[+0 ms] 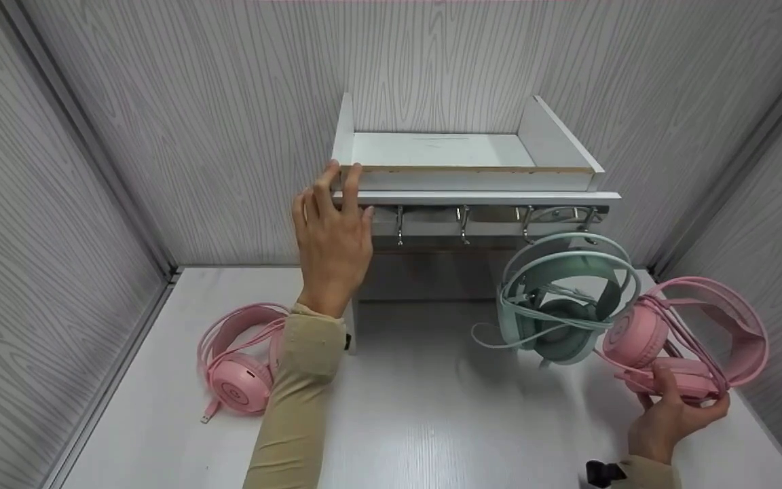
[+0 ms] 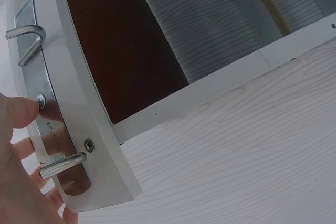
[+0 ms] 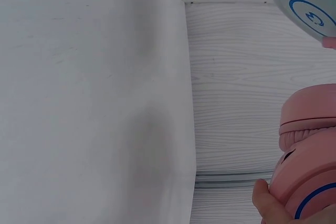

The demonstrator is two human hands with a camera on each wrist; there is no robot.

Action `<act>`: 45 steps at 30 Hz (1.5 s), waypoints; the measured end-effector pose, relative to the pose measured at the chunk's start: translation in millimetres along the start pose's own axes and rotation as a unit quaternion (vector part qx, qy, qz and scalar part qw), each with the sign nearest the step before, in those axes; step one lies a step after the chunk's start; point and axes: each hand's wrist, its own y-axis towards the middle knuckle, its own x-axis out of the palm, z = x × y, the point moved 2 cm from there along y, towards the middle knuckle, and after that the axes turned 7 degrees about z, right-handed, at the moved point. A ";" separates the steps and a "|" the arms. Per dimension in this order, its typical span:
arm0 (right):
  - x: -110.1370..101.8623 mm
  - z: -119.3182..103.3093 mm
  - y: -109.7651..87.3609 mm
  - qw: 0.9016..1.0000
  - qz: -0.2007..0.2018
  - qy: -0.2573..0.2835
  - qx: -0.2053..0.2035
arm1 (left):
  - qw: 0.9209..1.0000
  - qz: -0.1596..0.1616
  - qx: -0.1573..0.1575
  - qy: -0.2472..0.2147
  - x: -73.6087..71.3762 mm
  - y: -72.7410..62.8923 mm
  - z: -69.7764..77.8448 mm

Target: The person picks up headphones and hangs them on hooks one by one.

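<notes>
My left hand (image 1: 333, 238) grips the left front corner of a white shelf (image 1: 476, 181). Its fingers reach over the top edge, and in the left wrist view the thumb (image 2: 23, 111) presses the metal hook rail (image 2: 44, 85). My right hand (image 1: 673, 418) holds pink headphones (image 1: 683, 377) by an ear cup, their cable wrapped round them and the headband toward the right. Just left of these, green headphones (image 1: 567, 333) hang below the rail's right-hand hooks. In the right wrist view the pink ear cup (image 3: 310, 166) is partly cut off by the frame.
Another pair of pink headphones (image 1: 241, 384) lies on the white table (image 1: 425, 435) at the left, partly behind my left sleeve, its USB plug (image 1: 209, 411) on the tabletop. Metal hooks (image 1: 464, 224) stick out under the shelf. Wood-grain panels (image 1: 228, 136) enclose the table.
</notes>
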 end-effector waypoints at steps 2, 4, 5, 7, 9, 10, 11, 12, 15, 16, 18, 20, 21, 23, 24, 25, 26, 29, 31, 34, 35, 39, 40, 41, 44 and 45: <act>-0.5 -0.4 -0.8 1.000 0.001 -0.007 -0.004 | 1.000 -0.001 0.000 0.000 0.0 0.0 0.0; -0.5 -0.5 -1.2 1.000 0.002 -0.009 -0.005 | 1.000 -0.002 -0.001 0.000 0.1 -0.1 -0.2; -0.3 -0.7 -1.4 1.000 0.002 -0.008 -0.006 | 1.000 -0.003 -0.001 0.001 0.0 -0.1 -0.3; -0.5 -1.2 -2.3 1.000 0.002 -0.007 -0.009 | 1.000 -0.004 0.000 0.001 -0.3 0.1 -0.2; -0.8 -1.9 -2.9 1.000 0.002 -0.003 -0.013 | 1.000 -0.004 0.001 0.001 -0.4 0.2 -0.2; -0.9 -2.4 -3.3 1.000 0.001 -0.002 -0.016 | 1.000 -0.004 0.001 0.001 -0.5 0.3 0.0; -1.1 -2.7 -3.7 1.000 0.000 0.000 -0.018 | 1.000 -0.004 0.001 0.001 -0.6 0.4 0.2; -1.3 -3.0 -4.0 1.000 0.000 0.002 -0.019 | 1.000 -0.006 0.000 0.001 -0.7 0.4 0.3; -2.2 -3.1 -5.1 1.000 0.001 0.008 -0.017 | 1.000 -0.012 -0.003 0.001 -1.0 0.1 0.5; -2.5 -3.0 -5.3 1.000 0.002 0.010 -0.016 | 1.000 -0.015 -0.004 0.002 -0.9 -0.1 0.6; -2.9 -3.0 -5.6 1.000 0.005 0.013 -0.012 | 1.000 -0.019 -0.006 0.002 -1.0 -0.5 0.5; -3.2 -3.2 -6.1 1.000 0.006 0.011 -0.010 | 1.000 -0.021 -0.007 0.001 -1.1 -0.8 0.5; -3.4 -3.4 -6.3 1.000 0.007 0.011 -0.009 | 1.000 -0.021 -0.007 0.000 -1.2 -0.9 0.5; -3.5 -3.7 -6.5 1.000 0.007 0.012 -0.007 | 1.000 -0.019 -0.008 -0.001 -1.4 -0.8 0.3; -3.5 -3.8 -6.6 1.000 0.008 0.014 -0.006 | 1.000 -0.018 -0.008 -0.002 -1.3 -0.8 0.1; -3.5 -4.0 -6.8 1.000 0.008 0.017 -0.007 | 1.000 -0.017 -0.007 -0.003 -1.3 -0.7 -0.1; -3.5 -4.2 -7.3 1.000 0.008 0.023 -0.007 | 1.000 -0.015 -0.007 -0.004 -1.2 -0.6 -0.4; -3.0 -4.9 -8.1 0.999 0.008 0.032 -0.010 | 1.000 -0.014 -0.005 -0.006 -1.0 -0.4 -0.7; -3.1 -5.8 -8.5 0.999 0.008 0.036 -0.012 | 1.000 -0.014 -0.005 -0.007 -1.2 -0.6 -0.5; -4.5 -6.9 -8.3 0.999 0.012 0.036 -0.010 | 1.000 -0.016 -0.005 -0.004 -1.1 -1.0 -0.2; -5.2 -7.4 -8.6 0.999 0.013 0.036 -0.010 | 1.000 -0.017 -0.006 -0.002 -1.3 -1.1 0.1; -6.9 -8.8 -10.1 0.999 0.018 0.037 -0.009 | 1.000 -0.018 -0.005 0.004 -1.0 -1.0 0.5; -7.0 -9.1 -10.4 0.999 0.018 0.038 -0.010 | 1.000 -0.019 -0.006 0.003 -1.0 -0.8 0.6; -7.0 -9.3 -11.0 0.999 0.017 0.040 -0.011 | 1.000 -0.019 -0.007 0.002 -1.2 -0.7 0.7; -6.5 -9.8 -11.5 0.999 0.015 0.046 -0.014 | 1.000 -0.020 -0.011 -0.003 -1.2 -0.1 0.3; -6.4 -9.9 -11.7 0.999 0.014 0.047 -0.016 | 1.000 -0.019 -0.012 -0.004 -1.2 0.2 0.2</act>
